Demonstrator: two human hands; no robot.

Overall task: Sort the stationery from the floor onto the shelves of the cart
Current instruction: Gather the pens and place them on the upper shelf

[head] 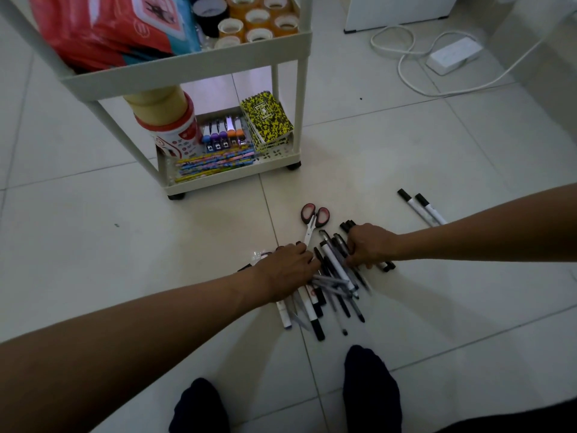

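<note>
- Lower centre of the frame: a loose pile of black and white pens and markers (331,276) lies on the pale tiled floor (437,307), with both bare arms reaching down to it.
- The left hand (288,270) lies palm-down on the pile's left side, fingers curled over the pens beneath.
- The right hand (370,245) clasps a bundle of black markers at the pile's right edge, fingers wrapped round them.
- A pair of scissors with red-and-black handles (313,221) lies just above the pile, blade tip near the left fingers.
- Two white markers with black caps (421,207) lie apart at centre right.
- Upper left: the white plastic rolling cart (193,64) holds tape rolls (259,21) on an upper shelf, yellow-and-black spiral notebooks (268,120) and patterned pencils (215,164) on the bottom one.
- Two dark-socked feet (371,389) stand at bottom centre.
</note>
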